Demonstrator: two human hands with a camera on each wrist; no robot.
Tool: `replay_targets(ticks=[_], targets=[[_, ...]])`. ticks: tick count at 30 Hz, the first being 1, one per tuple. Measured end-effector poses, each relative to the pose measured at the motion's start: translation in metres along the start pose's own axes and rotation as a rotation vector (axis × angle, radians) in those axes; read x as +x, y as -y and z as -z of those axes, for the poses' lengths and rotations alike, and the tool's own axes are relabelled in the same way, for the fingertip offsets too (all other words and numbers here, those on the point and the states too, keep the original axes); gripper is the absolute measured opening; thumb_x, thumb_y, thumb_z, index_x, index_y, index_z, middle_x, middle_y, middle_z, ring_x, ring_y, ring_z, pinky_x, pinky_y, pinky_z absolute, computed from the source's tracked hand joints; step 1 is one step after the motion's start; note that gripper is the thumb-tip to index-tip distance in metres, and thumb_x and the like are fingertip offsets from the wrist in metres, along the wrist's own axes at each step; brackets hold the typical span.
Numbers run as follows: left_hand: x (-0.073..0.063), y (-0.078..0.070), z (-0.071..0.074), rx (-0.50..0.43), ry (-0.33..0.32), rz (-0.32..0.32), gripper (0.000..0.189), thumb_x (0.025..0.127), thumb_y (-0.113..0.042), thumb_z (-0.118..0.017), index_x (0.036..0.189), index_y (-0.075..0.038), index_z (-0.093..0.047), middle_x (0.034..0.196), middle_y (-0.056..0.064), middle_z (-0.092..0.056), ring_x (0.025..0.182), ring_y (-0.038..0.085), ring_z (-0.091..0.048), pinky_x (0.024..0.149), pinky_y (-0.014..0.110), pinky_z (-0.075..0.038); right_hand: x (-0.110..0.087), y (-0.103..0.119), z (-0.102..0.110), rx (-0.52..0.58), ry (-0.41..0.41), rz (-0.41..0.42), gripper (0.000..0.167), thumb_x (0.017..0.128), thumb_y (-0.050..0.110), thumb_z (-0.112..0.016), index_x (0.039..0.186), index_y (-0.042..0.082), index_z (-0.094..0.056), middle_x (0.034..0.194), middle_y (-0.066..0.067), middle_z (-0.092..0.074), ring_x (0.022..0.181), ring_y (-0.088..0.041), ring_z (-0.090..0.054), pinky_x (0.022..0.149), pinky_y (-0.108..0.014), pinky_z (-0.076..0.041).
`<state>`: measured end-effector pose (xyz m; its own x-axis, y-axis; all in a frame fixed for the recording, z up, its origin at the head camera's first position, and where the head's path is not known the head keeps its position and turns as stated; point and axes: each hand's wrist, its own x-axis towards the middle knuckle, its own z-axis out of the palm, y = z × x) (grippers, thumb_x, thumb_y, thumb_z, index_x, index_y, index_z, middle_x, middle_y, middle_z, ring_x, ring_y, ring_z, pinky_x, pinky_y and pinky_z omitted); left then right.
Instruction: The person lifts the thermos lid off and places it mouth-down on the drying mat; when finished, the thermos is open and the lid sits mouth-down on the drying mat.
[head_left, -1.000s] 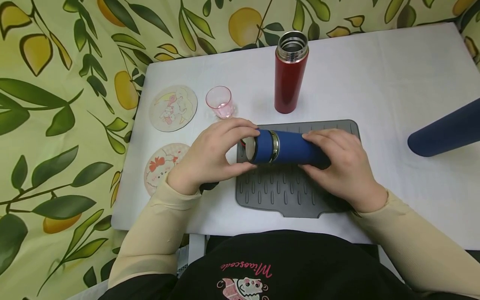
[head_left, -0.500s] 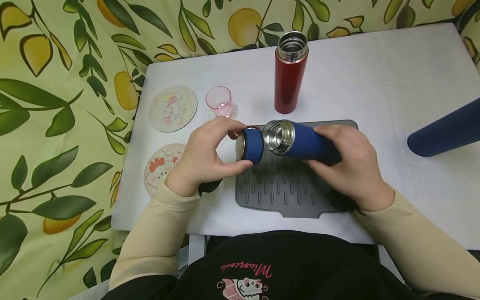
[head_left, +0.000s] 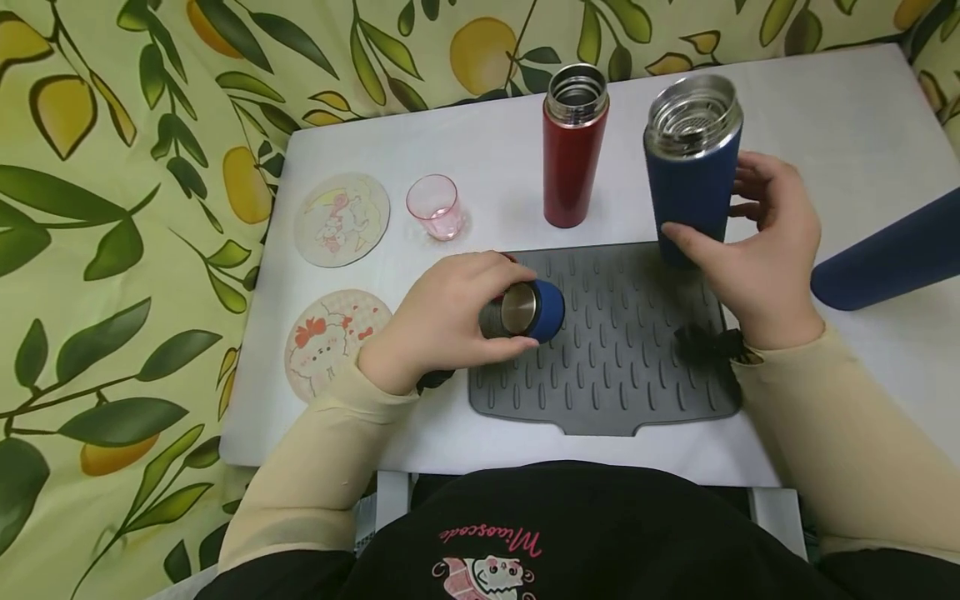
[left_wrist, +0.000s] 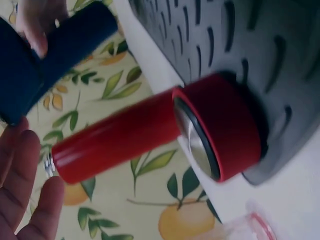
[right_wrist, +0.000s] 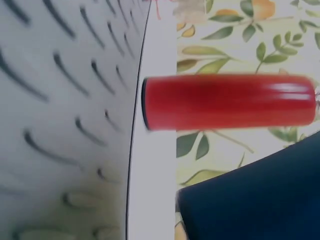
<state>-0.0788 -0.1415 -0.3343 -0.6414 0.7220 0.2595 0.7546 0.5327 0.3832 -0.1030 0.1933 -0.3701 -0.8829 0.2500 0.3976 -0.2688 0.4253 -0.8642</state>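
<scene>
Tabletop, right grip round blue bottle

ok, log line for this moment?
left hand: pinches blue lid | right hand: grips uncapped blue bottle | red bottle: uncapped, upright on table | red lid: on gray mat

In your bright head view, light glints on the steel-necked blue cylindrical bottle, while your right-wrist view blurs the ridged grey mat.
</scene>
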Motion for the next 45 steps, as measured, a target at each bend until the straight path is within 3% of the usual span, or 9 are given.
replay_targets(ticks=[4,11,16,26,36,43,45], targets=[[0.007,-0.005,-0.01,0.076,0.102,-0.036,0.063,0.091,-0.05,-0.087,0.136,-0.009,-0.072,0.119,0.004,-0.076,0.105,0.021,-0.07,0.096,0.039,-0.058,0.015,0.0,-0.005,0.071,-0.042,-0.051,0.08,0.082,0.002,-0.09,0.153,0.018,-0.058,0.134,0.013,-0.064,0.121,-0.008,-0.062,0.096,-0.024,-0.045],[0.018,-0.016,-0.028,0.198,0.293,-0.044,0.058,0.093,-0.049,-0.084,0.14,-0.017,-0.071,0.122,-0.001,-0.073,0.111,0.02,-0.07,0.099,0.041,-0.055,0.031,-0.003,-0.016,0.088,-0.051,-0.14,0.08,0.088,0.002,-0.086,0.159,0.02,-0.055,0.138,0.008,-0.061,0.124,-0.009,-0.058,0.101,-0.027,-0.045],[0.026,-0.023,-0.039,0.292,0.391,-0.057,0.048,0.094,-0.047,-0.083,0.134,-0.022,-0.071,0.111,-0.004,-0.069,0.107,0.021,-0.068,0.101,0.042,-0.053,0.041,-0.012,-0.023,0.136,-0.053,-0.22,0.082,0.088,-0.001,-0.086,0.159,0.023,-0.052,0.139,0.005,-0.059,0.126,-0.013,-0.062,0.103,-0.029,-0.047],[0.032,-0.028,-0.056,0.387,0.458,-0.089,0.041,0.092,-0.043,-0.085,0.124,-0.022,-0.072,0.106,-0.004,-0.068,0.104,0.023,-0.069,0.106,0.042,-0.051,0.048,-0.03,-0.028,0.143,-0.02,-0.316,0.085,0.09,-0.001,-0.083,0.16,0.026,-0.043,0.137,0.008,-0.054,0.131,-0.015,-0.063,0.109,-0.031,-0.049],[0.034,-0.028,-0.061,0.4,0.471,-0.083,0.041,0.093,-0.044,-0.084,0.127,-0.024,-0.072,0.108,-0.004,-0.069,0.107,0.024,-0.07,0.106,0.044,-0.051,0.045,-0.034,-0.026,0.088,-0.001,-0.334,0.086,0.092,0.005,-0.084,0.161,0.029,-0.039,0.144,0.007,-0.053,0.136,-0.015,-0.061,0.112,-0.032,-0.049],[0.034,-0.028,-0.065,0.389,0.478,-0.07,0.044,0.094,-0.044,-0.084,0.131,-0.024,-0.072,0.111,-0.004,-0.069,0.11,0.024,-0.071,0.109,0.044,-0.05,0.033,-0.029,-0.015,0.061,0.064,-0.374,0.091,0.095,0.006,-0.082,0.167,0.032,-0.032,0.161,0.001,-0.053,0.142,-0.016,-0.057,0.114,-0.032,-0.046],[0.034,-0.027,-0.065,0.383,0.481,-0.062,0.045,0.094,-0.045,-0.084,0.132,-0.024,-0.072,0.111,-0.004,-0.069,0.11,0.024,-0.071,0.108,0.045,-0.05,0.025,-0.027,-0.008,0.056,0.064,-0.378,0.089,0.095,0.006,-0.081,0.166,0.031,-0.034,0.159,0.003,-0.053,0.139,-0.014,-0.058,0.112,-0.03,-0.046]])
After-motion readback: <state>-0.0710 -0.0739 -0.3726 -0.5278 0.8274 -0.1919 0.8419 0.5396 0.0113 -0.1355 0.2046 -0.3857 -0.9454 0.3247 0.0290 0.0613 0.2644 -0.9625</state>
